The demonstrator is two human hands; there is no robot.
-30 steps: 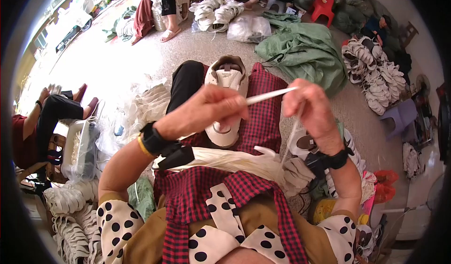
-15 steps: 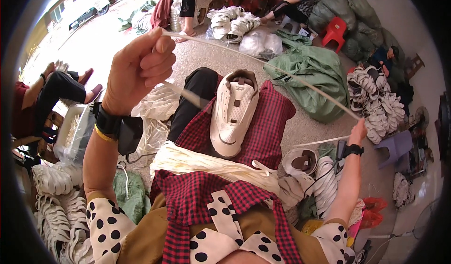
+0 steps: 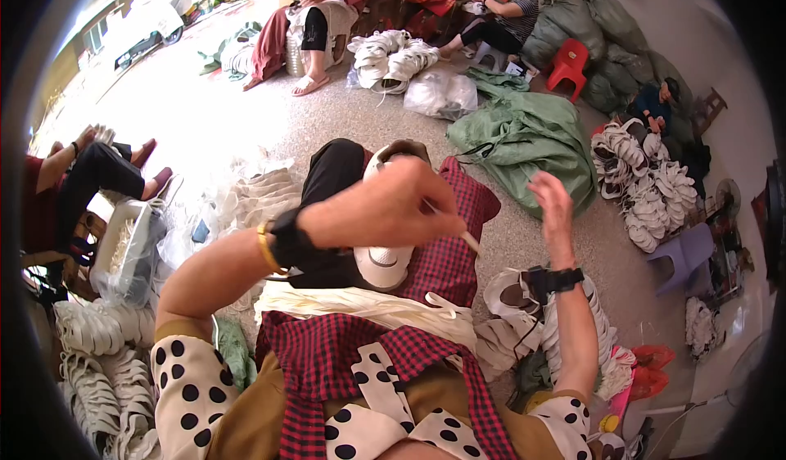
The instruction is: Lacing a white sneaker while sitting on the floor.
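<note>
A cream-white shoe [image 3: 383, 268] rests on my lap over a red-and-black checked cloth [image 3: 446, 268]. My left hand [image 3: 393, 206] crosses in front of it and hides its middle. The fingers are pinched on a white shoelace [image 3: 471, 242], of which a short end shows at the fingertips. Off to the right, above the floor, my right hand [image 3: 554, 218] is raised with its fingers stretched out; I see nothing in it. Across my lap, nearer to me than the shoe, lies a bundle of cream laces [image 3: 344, 306].
Stacked white shoe parts stand at my right [image 3: 508, 341] and left [image 3: 102, 325]. A green sack [image 3: 536, 145] lies ahead on the floor. Beyond are a red stool [image 3: 568, 67], a purple stool [image 3: 684, 257] and a shoe pile [image 3: 655, 186]. Several people sit around.
My left hand has swung right and down, across the shoe. My right hand has come up and inward, its fingers now spread. The lace is no longer stretched between the hands.
</note>
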